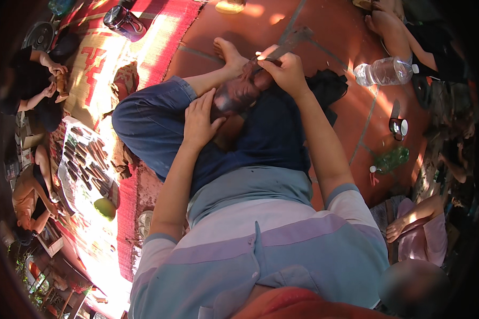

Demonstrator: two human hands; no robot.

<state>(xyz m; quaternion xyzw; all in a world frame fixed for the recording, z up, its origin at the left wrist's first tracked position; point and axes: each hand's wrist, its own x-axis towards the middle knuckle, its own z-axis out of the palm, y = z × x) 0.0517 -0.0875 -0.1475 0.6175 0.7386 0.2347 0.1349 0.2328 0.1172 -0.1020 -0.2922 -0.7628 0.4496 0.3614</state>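
In the lap, between the folded legs of blue trousers (154, 114), lies a dark brown carved piece (233, 98), and the left hand (199, 123) rests upon its near side with fingers spread, not clenched. It looks like wood, so I judge it stiff, rather heavy and perhaps slippery where it shines; the broad rounded side seems the safer hold, as thin carved parts could break. Farther, the right hand (287, 69) pinches a flat greyish strip (299, 36) at the far end.

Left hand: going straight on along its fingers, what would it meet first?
Probably the bare shin, just past the left hand, which seems to touch the dark carved piece; depth is unclear.
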